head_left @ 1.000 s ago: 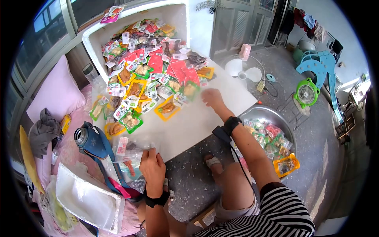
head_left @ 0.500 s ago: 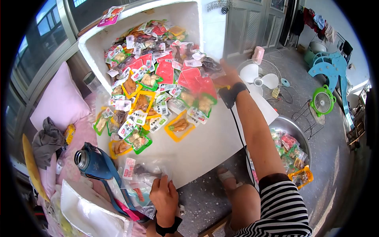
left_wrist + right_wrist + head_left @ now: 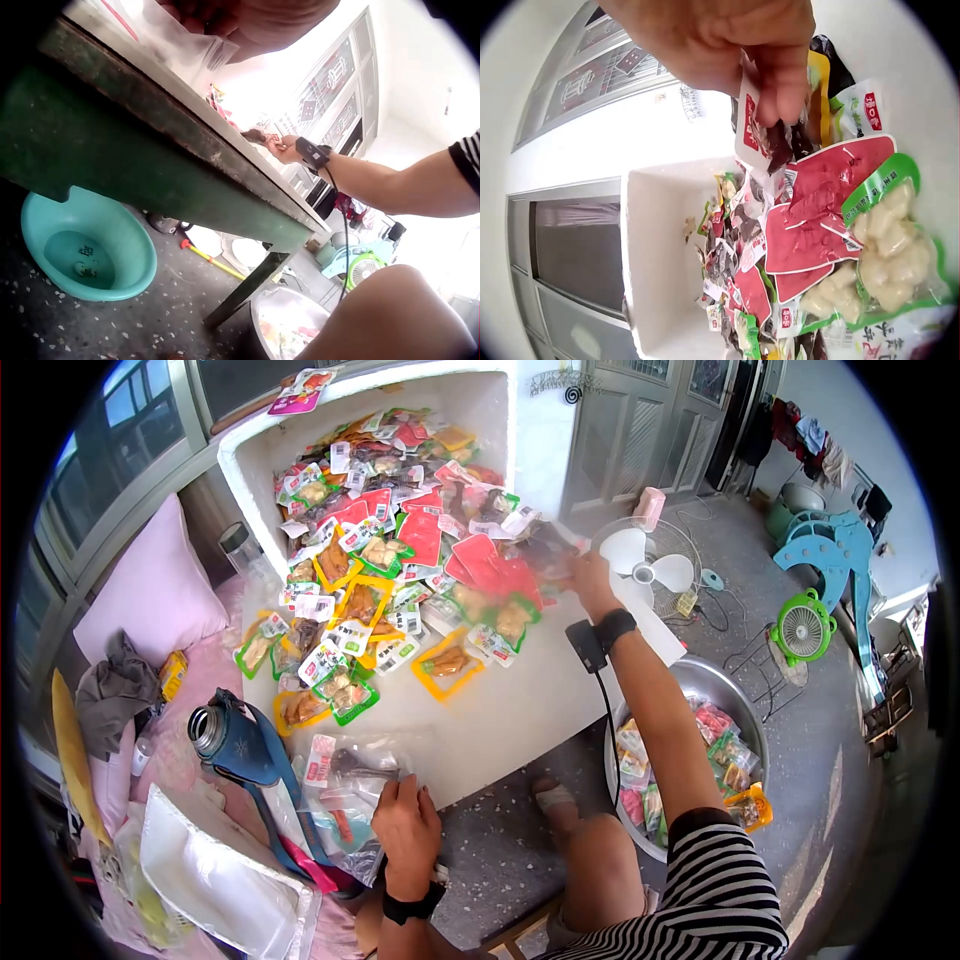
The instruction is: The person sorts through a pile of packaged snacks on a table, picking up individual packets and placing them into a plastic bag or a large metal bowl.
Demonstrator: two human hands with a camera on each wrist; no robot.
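Observation:
My right hand (image 3: pixel 597 585) is at the right side of a heap of sealed snack packets (image 3: pixel 420 540). Its thumb and fingers pinch a dark snack packet (image 3: pixel 751 135) with a white label and red print, seen in the right wrist view. Below it lie red packets (image 3: pixel 817 202) and a green-edged packet of pale pieces (image 3: pixel 892 251). At the table's near edge my left hand (image 3: pixel 407 825) grips a clear plastic bag (image 3: pixel 352 800). A dark packet and a reddish one show through the bag. In the left wrist view, the left fingers are mostly cut off at the top.
A white foam box (image 3: pixel 245 480) lies on its side, packets spilling onto the white table (image 3: pixel 500 745). On the floor at right, a metal basin (image 3: pixel 757 730) contains more packets. A blue flask (image 3: pixel 240 740) and foam tray (image 3: pixel 215 880) are at left; a turquoise tub (image 3: pixel 139 270) sits underneath.
My right hand has gone from over the table to the heap's far right side, then drawn slightly back with the dark packet. The left hand stays at the bag while the head view shifts.

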